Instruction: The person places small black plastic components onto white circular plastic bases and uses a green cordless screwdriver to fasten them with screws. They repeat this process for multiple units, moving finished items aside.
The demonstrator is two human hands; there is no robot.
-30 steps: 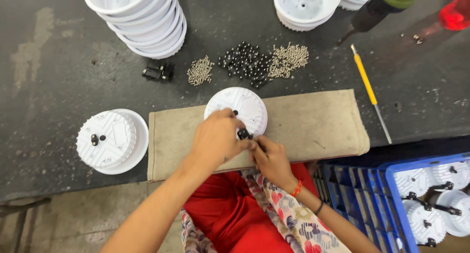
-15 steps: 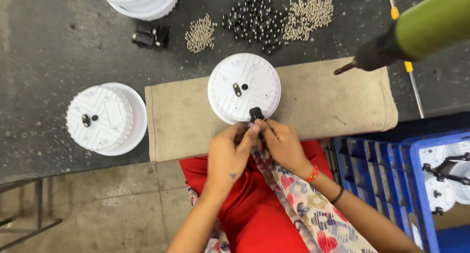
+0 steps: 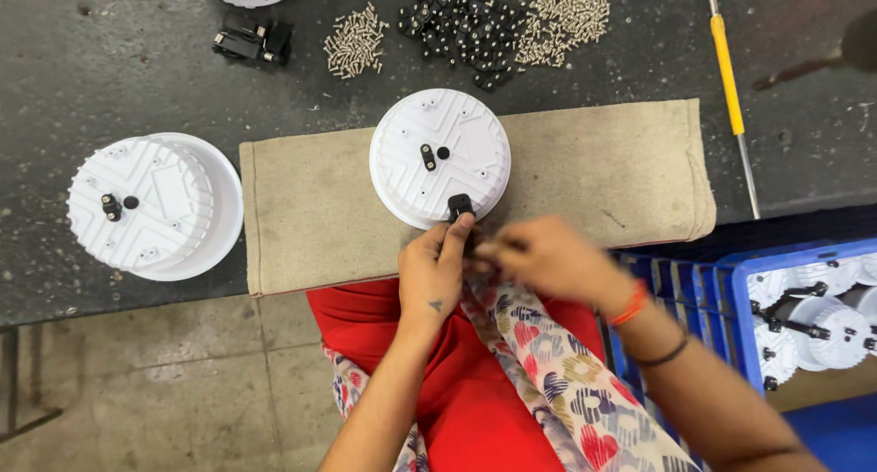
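White plastic now fills more of our view than 0.5 s ago, and our hands have drawn back to the disc's near edge. Our left hand [image 3: 437,269] pinches a small black clip [image 3: 459,204] against the white ribbed disc [image 3: 439,157], which lies on the beige cloth [image 3: 594,166]. Our right hand [image 3: 545,255] is blurred; we cannot tell its grip.

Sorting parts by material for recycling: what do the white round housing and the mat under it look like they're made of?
White round housing: probably moulded plastic, matte, with ribs and screw bosses. Tan mat: looks like coarse woven cloth or felt, with a stitched hem and soft folded edge.
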